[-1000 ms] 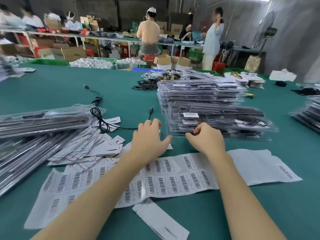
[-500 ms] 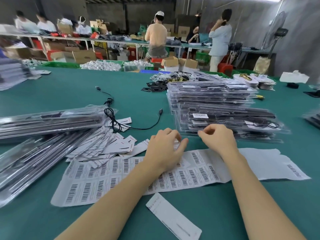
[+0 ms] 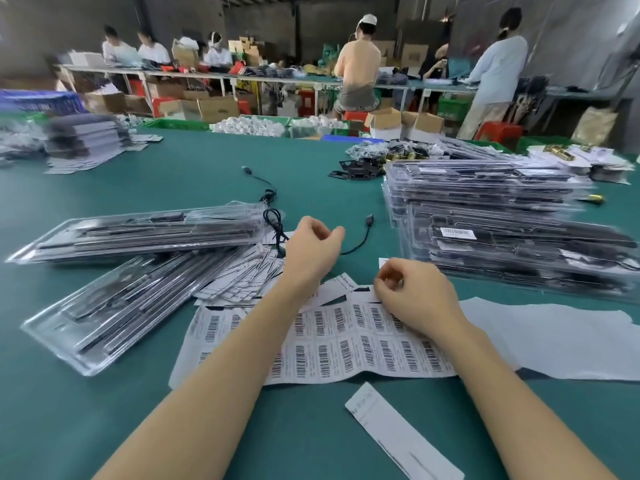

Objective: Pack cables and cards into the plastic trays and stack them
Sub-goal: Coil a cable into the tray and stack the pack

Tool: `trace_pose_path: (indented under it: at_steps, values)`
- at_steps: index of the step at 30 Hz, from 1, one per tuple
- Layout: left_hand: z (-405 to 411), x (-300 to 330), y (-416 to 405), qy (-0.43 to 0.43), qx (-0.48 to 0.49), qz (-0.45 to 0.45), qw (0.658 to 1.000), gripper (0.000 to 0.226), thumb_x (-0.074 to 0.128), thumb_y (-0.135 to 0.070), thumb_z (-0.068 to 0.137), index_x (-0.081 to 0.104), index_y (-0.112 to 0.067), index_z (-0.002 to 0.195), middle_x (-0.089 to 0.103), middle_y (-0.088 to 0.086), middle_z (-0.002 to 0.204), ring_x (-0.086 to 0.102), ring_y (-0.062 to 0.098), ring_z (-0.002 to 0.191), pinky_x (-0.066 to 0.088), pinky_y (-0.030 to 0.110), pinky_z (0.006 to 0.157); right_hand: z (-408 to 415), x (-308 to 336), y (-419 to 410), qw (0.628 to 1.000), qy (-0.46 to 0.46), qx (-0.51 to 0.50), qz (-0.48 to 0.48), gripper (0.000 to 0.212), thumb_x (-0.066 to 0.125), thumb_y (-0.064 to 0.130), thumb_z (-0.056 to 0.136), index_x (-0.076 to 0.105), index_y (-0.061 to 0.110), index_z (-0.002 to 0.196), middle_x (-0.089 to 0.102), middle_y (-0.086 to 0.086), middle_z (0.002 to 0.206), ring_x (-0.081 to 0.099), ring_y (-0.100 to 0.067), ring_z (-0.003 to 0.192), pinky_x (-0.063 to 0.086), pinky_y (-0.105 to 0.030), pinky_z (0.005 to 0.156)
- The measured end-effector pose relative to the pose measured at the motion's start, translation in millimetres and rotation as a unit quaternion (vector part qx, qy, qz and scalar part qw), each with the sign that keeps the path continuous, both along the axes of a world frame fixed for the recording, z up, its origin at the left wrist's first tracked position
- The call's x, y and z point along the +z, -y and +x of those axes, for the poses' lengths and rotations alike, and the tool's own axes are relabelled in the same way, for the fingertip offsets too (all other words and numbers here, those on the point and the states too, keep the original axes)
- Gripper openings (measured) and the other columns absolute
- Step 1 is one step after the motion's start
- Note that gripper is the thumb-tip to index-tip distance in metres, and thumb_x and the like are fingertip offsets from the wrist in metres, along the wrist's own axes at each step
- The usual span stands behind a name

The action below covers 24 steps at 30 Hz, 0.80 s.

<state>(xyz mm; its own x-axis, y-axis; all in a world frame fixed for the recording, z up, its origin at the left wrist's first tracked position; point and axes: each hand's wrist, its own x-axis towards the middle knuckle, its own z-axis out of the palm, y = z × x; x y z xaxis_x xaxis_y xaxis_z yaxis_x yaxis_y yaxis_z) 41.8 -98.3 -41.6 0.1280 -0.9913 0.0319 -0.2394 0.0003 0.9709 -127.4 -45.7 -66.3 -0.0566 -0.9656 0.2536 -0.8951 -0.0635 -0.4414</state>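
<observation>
My left hand (image 3: 311,251) hovers above the scattered cards (image 3: 242,275), fingers loosely curled and holding nothing that I can see. My right hand (image 3: 415,296) rests on the top edge of the barcode label sheet (image 3: 346,344), its fingers curled in with thumb and forefinger close together; whether they pinch a label I cannot tell.

The black cable (image 3: 277,226) lies on the green table (image 3: 104,427) just beyond my left hand, coiled beside the near trays, with one plug end (image 3: 369,220) out towards the right. Two clear plastic trays (image 3: 138,233) lie at my left, one overlapping the other, both with dark parts inside. The tall stack of packed trays (image 3: 502,230) stands at my right, close to my right hand. A loose white strip (image 3: 401,434) lies near me between my forearms. A blank backing sheet (image 3: 561,341) spreads out at the right of the labels.
</observation>
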Motion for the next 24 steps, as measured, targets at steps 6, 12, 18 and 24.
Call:
trace_pose_path:
  at_steps: [6,12,18,24]
  values:
    - [18,12,13,-0.314,0.063,0.119,0.940,0.039,0.057,-0.013,0.097,0.036,-0.002,0.127,0.058,0.018,0.110,0.073,0.019,0.067,0.062,0.031,0.060,9,1,0,1.000,-0.027,-0.004,-0.014,0.010,0.060,0.039,0.089,0.063,0.034,0.080,0.063,0.019,0.073,0.057,0.001,0.073,0.041,-0.022,0.056]
    - [17,22,5,-0.481,0.130,0.118,0.859,0.048,0.059,-0.006,0.097,0.038,-0.003,0.140,0.059,0.018,0.107,0.072,0.024,0.067,0.055,0.023,0.047,24,0,0,0.999,-0.022,0.028,-0.016,0.007,0.060,0.036,0.089,0.063,0.032,0.084,0.063,0.017,0.080,0.058,-0.004,0.079,0.046,-0.026,0.061]
    - [20,24,7,-0.532,0.159,0.102,0.825,0.029,0.065,-0.017,0.098,0.051,-0.007,0.122,0.069,0.014,0.097,0.070,0.016,0.051,0.055,0.020,0.047,22,0,-1,1.000,-0.010,0.029,-0.006,0.005,0.061,0.037,0.089,0.063,0.033,0.086,0.063,0.018,0.081,0.057,-0.001,0.079,0.044,-0.023,0.060]
    - [32,24,8,-0.635,0.118,0.126,0.753,0.034,0.062,-0.030,0.100,0.047,-0.012,0.125,0.068,0.016,0.094,0.069,0.017,0.049,0.054,0.021,0.044,22,2,-2,1.000,-0.002,0.030,0.003,0.005,0.061,0.037,0.088,0.063,0.034,0.086,0.064,0.018,0.082,0.057,-0.001,0.080,0.043,-0.022,0.060]
